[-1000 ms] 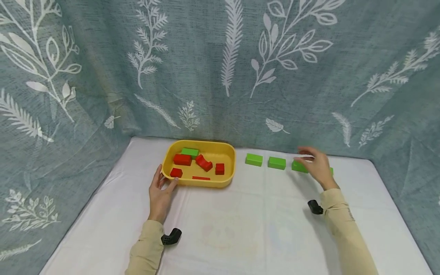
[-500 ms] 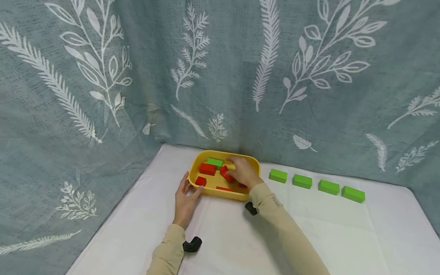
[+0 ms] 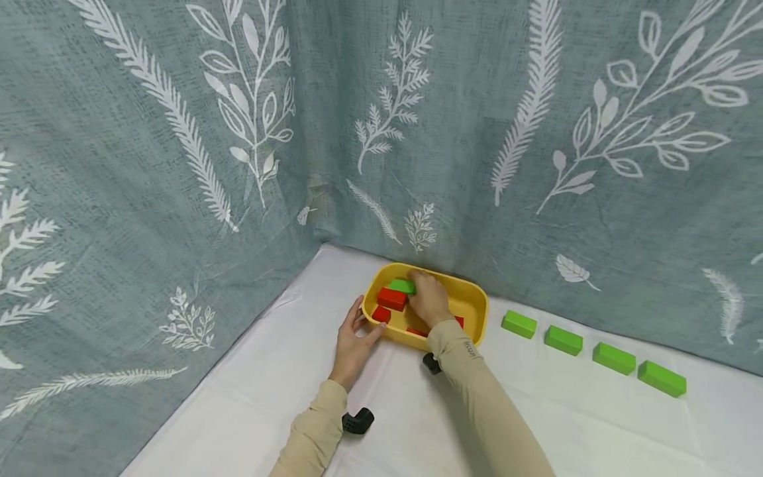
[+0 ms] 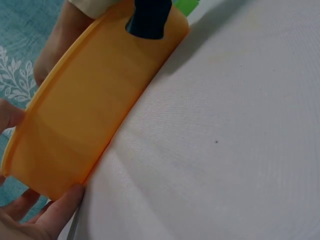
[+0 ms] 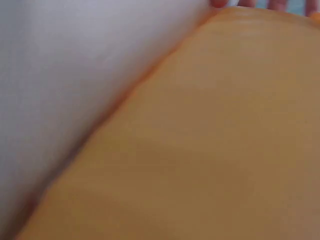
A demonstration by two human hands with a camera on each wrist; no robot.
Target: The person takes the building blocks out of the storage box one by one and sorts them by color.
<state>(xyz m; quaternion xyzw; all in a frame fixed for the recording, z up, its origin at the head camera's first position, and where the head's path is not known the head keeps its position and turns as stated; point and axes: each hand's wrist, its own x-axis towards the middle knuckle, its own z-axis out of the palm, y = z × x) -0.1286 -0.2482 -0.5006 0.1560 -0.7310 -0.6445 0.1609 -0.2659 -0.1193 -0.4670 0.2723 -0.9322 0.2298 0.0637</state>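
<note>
A yellow plastic tub [image 3: 471, 305] stands on the white cloth, with red and green toy blocks inside. My left hand [image 3: 352, 348] holds its near left corner, the thumb on the front wall and the other fingers along the left side. Inside the tub, my right hand [image 3: 430, 298] has thumb and fingers around the right end of a green block [image 3: 401, 286]. Beside that block lies a larger red block [image 3: 392, 299], with a small red block [image 3: 381, 314] nearer the front. My right hand and sleeve hide the tub's middle. The right wrist view shows mostly the tub's outer wall [image 5: 200, 125].
To the right of the tub, several green blocks [image 3: 563, 340] lie in a spaced row on the white cloth [image 3: 411, 411]. A patterned blue-green curtain [image 3: 465, 165] rises behind and at the left. Black wrist devices [image 3: 359, 421] hang by both sleeves.
My right hand has gone from the green block row leftward into the tub, then on to the green block there. My left hand keeps its hold. The head view has swung left.
</note>
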